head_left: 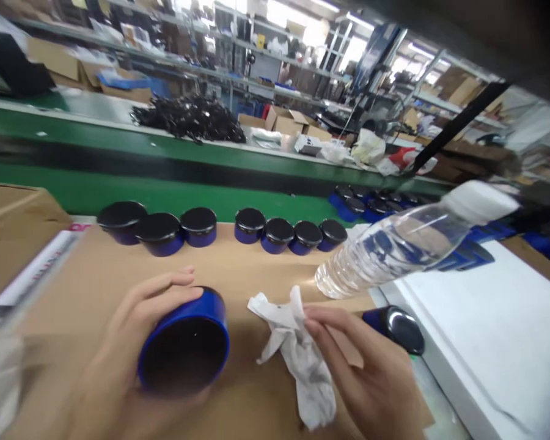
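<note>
My left hand (123, 348) grips a blue jar (187, 348) tilted so its dark open mouth faces me, low over the brown cardboard surface (238, 269). My right hand (366, 373) pinches a crumpled white tissue (297, 348) just right of the jar. A capped blue jar (394, 327) lies on its side beside my right hand. A clear water bottle (403, 244) with a white cap stands leaning right behind it.
Two rows of several blue jars with black lids (201, 226) line the cardboard's far edge. More jars (371, 205) sit on the green conveyor (119, 153). A white board (486, 342) lies at right, cardboard boxes (13, 208) at left, cluttered shelves behind.
</note>
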Demonstrator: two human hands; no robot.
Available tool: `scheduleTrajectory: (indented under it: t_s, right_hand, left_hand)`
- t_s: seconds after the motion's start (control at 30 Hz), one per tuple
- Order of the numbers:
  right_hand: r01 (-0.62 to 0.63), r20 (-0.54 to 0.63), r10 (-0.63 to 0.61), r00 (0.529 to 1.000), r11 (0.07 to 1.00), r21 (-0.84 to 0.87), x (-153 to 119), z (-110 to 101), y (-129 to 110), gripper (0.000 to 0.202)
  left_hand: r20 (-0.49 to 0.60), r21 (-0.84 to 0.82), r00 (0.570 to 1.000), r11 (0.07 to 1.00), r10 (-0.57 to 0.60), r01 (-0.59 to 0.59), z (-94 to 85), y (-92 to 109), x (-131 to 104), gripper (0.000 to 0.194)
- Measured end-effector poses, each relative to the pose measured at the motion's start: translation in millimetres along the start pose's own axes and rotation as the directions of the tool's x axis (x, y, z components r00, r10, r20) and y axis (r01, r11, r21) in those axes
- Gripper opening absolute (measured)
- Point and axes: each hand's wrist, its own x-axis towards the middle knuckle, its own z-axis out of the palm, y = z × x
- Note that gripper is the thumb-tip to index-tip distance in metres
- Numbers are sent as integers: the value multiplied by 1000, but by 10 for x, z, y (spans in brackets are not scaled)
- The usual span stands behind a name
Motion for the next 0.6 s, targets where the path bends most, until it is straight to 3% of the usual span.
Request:
scheduleTrajectory:
  t_s: [0.07,0.13,0.2,0.3,0.37,0.47,0.6]
  right_hand:
    - [-43,11,43,999,998,43,231,-78,-56,8]
    - [-47,43,42,998,992,116,418,-70,-153,9]
    - [-29,65,15,998,974,224,576,-33,-269,10]
    - [22,52,-44,998,930,367,787,-21,-463,11]
    - [49,1,-54,999,912,408,901,-49,-582,12]
    - [116,-131,-64,989,889,443,1005,-81,-686,14]
    - [304,-297,-204,933,889,343,1027,-45,-708,14]
  left_hand:
    - [-12,-6,999,1000,30,-30,-11,8,-11,54]
    - [-94,-38,996,999,-9,6,7,47,2,53]
    - [-182,-107,980,992,-81,62,30,139,68,51]
    - [-252,-114,965,992,-75,47,19,341,268,43]
    - [-314,-35,949,999,-12,1,-28,464,431,45]
    - [-369,27,929,999,-19,32,-108,578,631,52]
    - [-391,50,920,999,10,10,-136,614,766,51]
